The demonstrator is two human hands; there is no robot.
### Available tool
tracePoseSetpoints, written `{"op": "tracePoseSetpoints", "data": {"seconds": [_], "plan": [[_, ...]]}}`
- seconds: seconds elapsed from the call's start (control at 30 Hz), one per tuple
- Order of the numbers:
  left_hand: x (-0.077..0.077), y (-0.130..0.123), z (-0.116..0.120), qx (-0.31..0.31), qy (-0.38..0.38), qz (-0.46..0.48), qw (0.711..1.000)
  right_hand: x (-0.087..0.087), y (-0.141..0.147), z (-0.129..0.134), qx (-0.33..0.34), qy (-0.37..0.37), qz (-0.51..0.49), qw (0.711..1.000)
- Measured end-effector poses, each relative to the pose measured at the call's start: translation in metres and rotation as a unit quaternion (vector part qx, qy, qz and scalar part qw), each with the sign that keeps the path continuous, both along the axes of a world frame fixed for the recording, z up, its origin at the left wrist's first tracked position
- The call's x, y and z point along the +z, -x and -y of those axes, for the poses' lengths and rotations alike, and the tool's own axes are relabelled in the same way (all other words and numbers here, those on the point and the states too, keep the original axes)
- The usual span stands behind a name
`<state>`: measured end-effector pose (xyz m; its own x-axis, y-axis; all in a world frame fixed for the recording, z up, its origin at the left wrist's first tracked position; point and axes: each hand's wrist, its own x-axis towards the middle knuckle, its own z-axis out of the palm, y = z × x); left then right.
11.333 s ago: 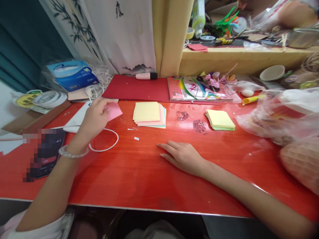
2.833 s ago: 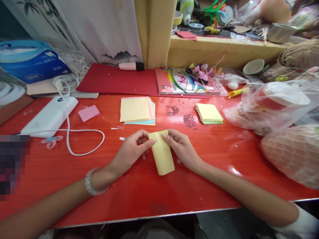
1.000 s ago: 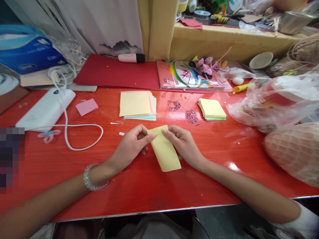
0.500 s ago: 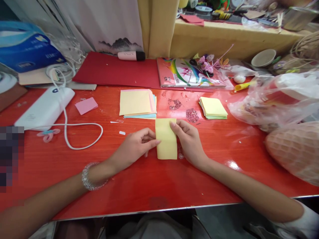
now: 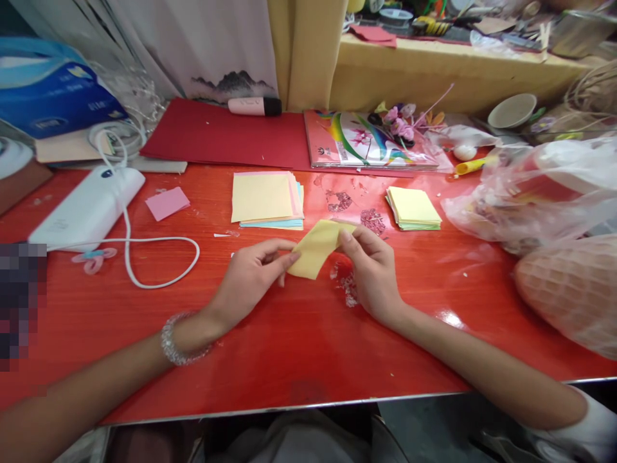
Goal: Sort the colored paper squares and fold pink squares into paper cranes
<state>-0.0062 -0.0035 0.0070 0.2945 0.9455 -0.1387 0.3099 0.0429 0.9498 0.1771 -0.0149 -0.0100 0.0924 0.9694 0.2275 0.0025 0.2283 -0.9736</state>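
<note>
Yellow paper (image 5: 315, 249) (1 piece, slanted) is pinched by left hand (image 5: 253, 280) and right hand (image 5: 375, 273), near 2 paper stacks (image 5: 263, 197) (image 5: 414, 206).

Yellow paper (image 5: 315, 249), red tabletop (image 5: 289, 360)
The larger stack (image 5: 265, 196) shows cream, pink and blue, the smaller stack (image 5: 413, 206) yellow and green; the cable (image 5: 198, 254) is white; the curtain (image 5: 226, 38) bears grey mountains.

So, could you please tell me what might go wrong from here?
The yellow paper is curved between the left hand and right hand, so an uneven pull might crease it. The larger paper stack beyond has uneven edges; a brush could scatter it. The white cable loops near the left hand and might snag.
</note>
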Motion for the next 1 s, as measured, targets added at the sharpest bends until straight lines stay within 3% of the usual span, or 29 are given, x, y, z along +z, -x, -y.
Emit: {"op": "tracePoseSetpoints", "data": {"seconds": [0.13,0.27,0.4,0.53,0.67,0.83,1.0], "plan": [[0.004,0.001,-0.003,0.01,0.054,0.152,0.987,0.003,-0.003,0.003,-0.02,-0.176,0.179,0.968],[0.001,0.0,-0.006,0.069,0.037,0.19,0.979,0.005,-0.003,0.005,0.049,-0.215,0.289,0.931],[-0.004,0.0,-0.012,0.12,0.009,0.164,0.979,0.002,-0.004,0.002,0.109,-0.15,0.282,0.942],[-0.004,0.001,-0.014,0.112,0.018,0.168,0.979,-0.003,-0.004,-0.006,0.063,-0.028,0.088,0.994],[-0.001,0.0,-0.008,0.048,0.015,0.148,0.988,-0.004,-0.001,-0.012,0.102,0.126,-0.087,0.983],[0.0,-0.002,0.001,-0.017,0.013,0.089,0.996,-0.001,0.0,-0.006,0.137,0.167,-0.094,0.972],[0.001,-0.001,-0.002,0.0,0.029,0.093,0.995,-0.001,-0.001,-0.003,0.111,0.169,-0.021,0.979]]}}
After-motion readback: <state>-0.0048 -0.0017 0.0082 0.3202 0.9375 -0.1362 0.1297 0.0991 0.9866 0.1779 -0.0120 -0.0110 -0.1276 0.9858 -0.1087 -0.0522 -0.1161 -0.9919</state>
